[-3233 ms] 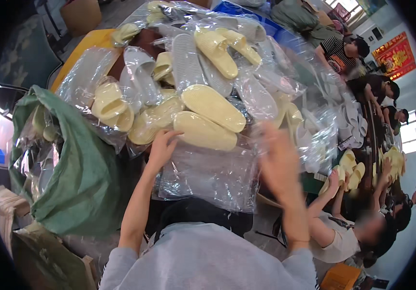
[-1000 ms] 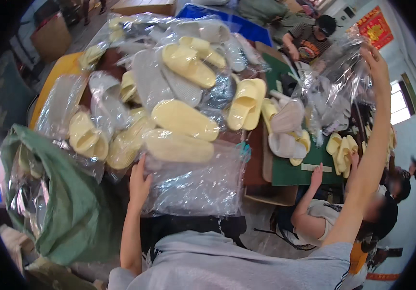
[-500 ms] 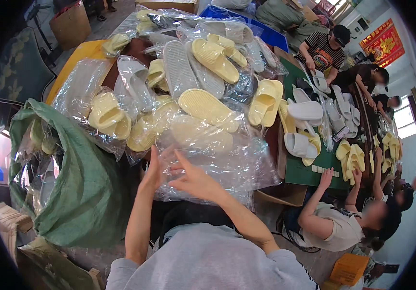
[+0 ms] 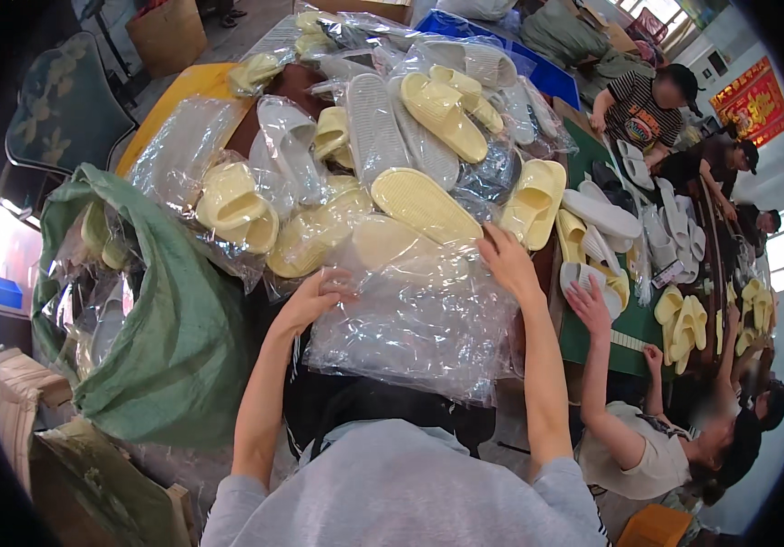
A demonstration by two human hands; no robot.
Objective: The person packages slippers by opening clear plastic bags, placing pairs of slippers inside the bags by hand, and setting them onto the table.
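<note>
Before me at the near edge of the table lies a stack of clear plastic bags (image 4: 410,333). My left hand (image 4: 315,301) is at the stack's upper left edge, fingers apart and slightly bent, with nothing seen in them. At the upper right corner my right hand (image 4: 510,263) reaches with spread fingers, near the toe of a yellow slipper (image 4: 425,208) lying sole up. Whether its fingertips touch the slipper or only the plastic, I cannot tell. Behind are yellow and grey slippers, many bagged, among them a yellow pair (image 4: 535,202) and a bagged yellow pair (image 4: 237,208).
A green sack (image 4: 159,337) full of bagged slippers stands at my left. On the right a green-topped table (image 4: 583,164) bears more slippers, and a co-worker's hand (image 4: 589,305) rests on a white one. A blue bin (image 4: 547,82) is at the back.
My hands have moved apart; the right one has swung right and up to the far corner of the bags. The view has shifted left. A co-worker's hand now touches a white slipper.
</note>
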